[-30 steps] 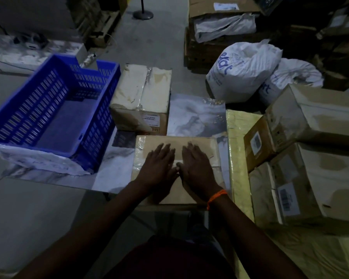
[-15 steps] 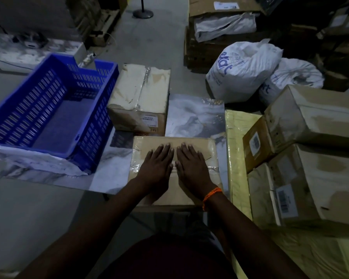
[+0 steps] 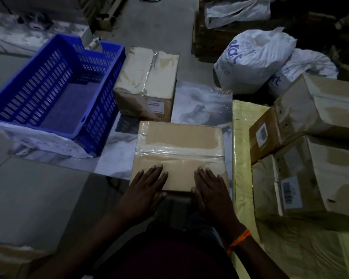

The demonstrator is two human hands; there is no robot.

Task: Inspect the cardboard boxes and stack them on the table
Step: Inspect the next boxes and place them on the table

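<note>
Both hands flat on the cardboard box (image 3: 179,141) at the near edge of the counter (image 3: 199,105).
The left hand (image 3: 147,188) and right hand (image 3: 210,190) press on the near side of its top, fingers straight, grip released. The box lies flat; its tape seam runs left to right, and in the dim light its long axis appears to run the same way. A second box (image 3: 147,77) stands beyond it.

We see bare forearms, an orange thread band (image 3: 239,239) tied round the right wrist, and a dark maroon garment (image 3: 169,256) below.
</note>
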